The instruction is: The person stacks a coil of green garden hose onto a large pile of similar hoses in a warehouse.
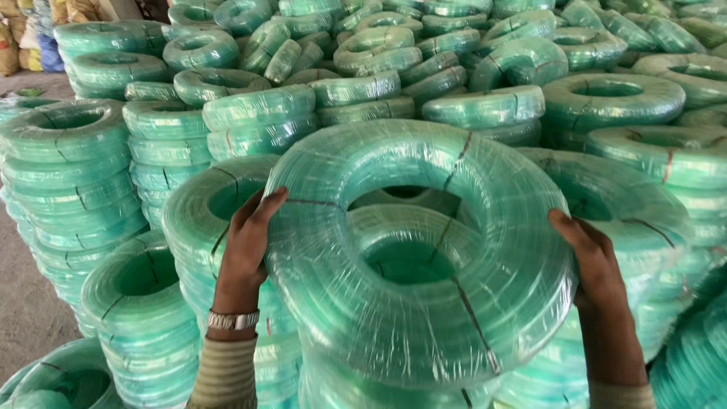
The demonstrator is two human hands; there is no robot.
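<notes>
1. Left hand: grip spread flat, fingers pressed on the left rim of the coil; watch on wrist, striped sleeve below.
2. Right hand: grip spread, palm against the coil's right rim, thumb on its face.
3. Coil: one, green hose wrapped in clear film, bound with dark ties, held tilted at frame centre, touching the stacks behind it.
4. Edges: coil's lower rim hangs over more coils; bare floor only at lower left.
5. Count: two hands, one held coil; stacked coils too many to count, filling the frame to the top.
6. Sacks: a few, upper left corner.
</notes>
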